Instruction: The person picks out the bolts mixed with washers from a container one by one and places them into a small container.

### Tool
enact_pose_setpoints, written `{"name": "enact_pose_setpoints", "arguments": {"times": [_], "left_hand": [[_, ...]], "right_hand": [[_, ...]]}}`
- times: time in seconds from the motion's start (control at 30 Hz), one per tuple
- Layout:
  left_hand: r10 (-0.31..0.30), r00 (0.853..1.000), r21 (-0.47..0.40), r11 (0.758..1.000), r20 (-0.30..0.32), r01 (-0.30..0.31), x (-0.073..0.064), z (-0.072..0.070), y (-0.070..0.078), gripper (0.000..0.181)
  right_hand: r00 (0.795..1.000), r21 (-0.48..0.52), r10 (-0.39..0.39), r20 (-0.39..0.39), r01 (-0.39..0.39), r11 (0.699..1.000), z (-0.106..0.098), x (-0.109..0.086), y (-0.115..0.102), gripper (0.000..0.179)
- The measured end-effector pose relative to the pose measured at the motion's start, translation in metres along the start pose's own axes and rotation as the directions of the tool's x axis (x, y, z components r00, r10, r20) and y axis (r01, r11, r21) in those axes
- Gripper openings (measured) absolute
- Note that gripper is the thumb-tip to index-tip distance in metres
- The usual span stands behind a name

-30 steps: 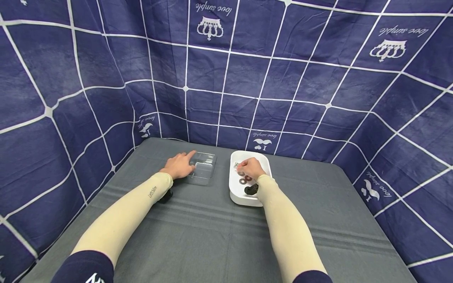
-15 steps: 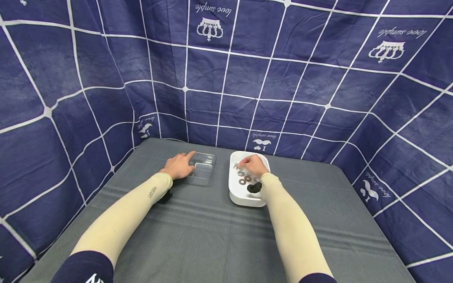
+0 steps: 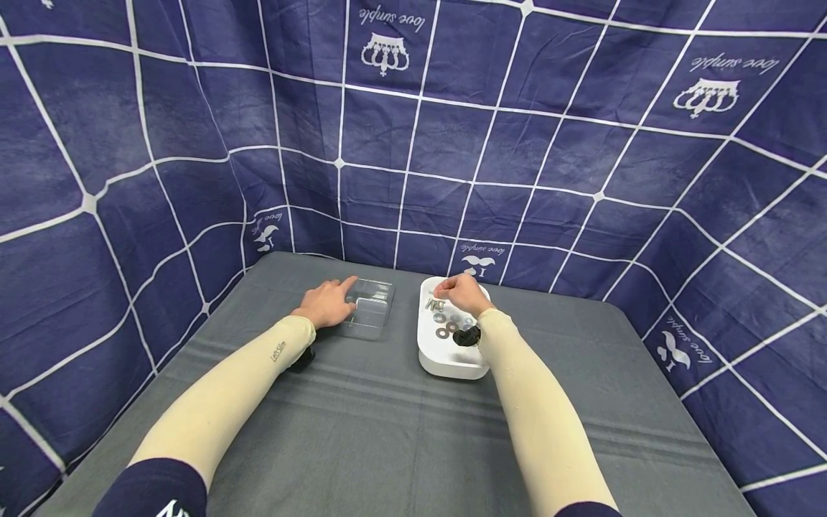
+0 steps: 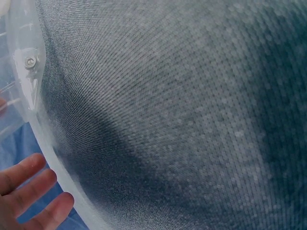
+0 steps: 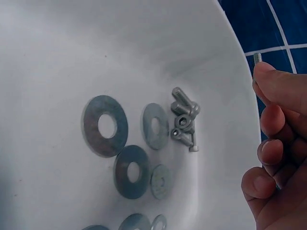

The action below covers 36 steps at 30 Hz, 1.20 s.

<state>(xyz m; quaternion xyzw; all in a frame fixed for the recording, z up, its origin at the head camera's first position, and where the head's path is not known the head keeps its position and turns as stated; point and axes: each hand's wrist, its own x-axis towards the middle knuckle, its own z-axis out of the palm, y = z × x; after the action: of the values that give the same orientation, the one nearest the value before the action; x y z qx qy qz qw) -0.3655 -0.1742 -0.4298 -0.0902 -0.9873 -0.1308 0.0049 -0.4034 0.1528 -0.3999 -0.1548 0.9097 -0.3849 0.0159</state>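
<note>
One screw [image 5: 257,58], its thread plain only in the right-wrist view, is pinched in your right hand [image 3: 464,294] over the white tray [image 3: 447,370]; your left hand [image 3: 326,303], fingers apart, touches the clear box [image 3: 372,314].

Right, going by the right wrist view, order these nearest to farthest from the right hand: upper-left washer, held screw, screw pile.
1. Held screw: pinched in the right hand, threaded end showing.
2. Screw pile: left of the hand, in the white tray.
3. Upper-left washer: farther left, in the same tray.
</note>
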Motion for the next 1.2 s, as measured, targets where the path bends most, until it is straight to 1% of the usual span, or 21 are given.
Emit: {"name": "enact_pose_setpoints", "arguments": {"times": [0.2,0.43,0.6,0.7,0.87,1.2], "left_hand": [[0.000,1.000,-0.005,1.000,0.002,0.000,0.000,0.000,0.000,0.070],[-0.003,1.000,-0.002,1.000,0.007,0.003,0.000,0.001,0.001,0.070],[-0.006,1.000,0.000,1.000,0.009,0.006,0.000,0.001,0.000,0.070],[-0.007,1.000,0.002,1.000,0.006,0.007,0.000,0.001,-0.001,0.070],[-0.004,1.000,0.008,1.000,0.003,0.004,0.001,0.001,-0.001,0.070],[-0.013,1.000,0.008,1.000,0.008,0.012,0.002,0.001,-0.001,0.070]], "right_hand": [[0.999,-0.002,-0.036,0.005,0.036,0.999,-0.001,0.003,-0.011,0.015],[0.999,-0.025,-0.048,0.020,0.048,0.999,-0.003,0.006,-0.024,0.015],[0.997,-0.042,-0.080,0.022,0.081,0.996,-0.003,0.009,-0.033,0.014],[0.995,-0.033,-0.095,0.028,0.096,0.995,-0.002,0.011,-0.039,0.013],[0.993,-0.016,-0.108,0.038,0.109,0.994,0.000,0.014,-0.047,0.013],[0.991,-0.019,-0.122,0.050,0.123,0.992,0.011,0.024,-0.057,0.011]]}}
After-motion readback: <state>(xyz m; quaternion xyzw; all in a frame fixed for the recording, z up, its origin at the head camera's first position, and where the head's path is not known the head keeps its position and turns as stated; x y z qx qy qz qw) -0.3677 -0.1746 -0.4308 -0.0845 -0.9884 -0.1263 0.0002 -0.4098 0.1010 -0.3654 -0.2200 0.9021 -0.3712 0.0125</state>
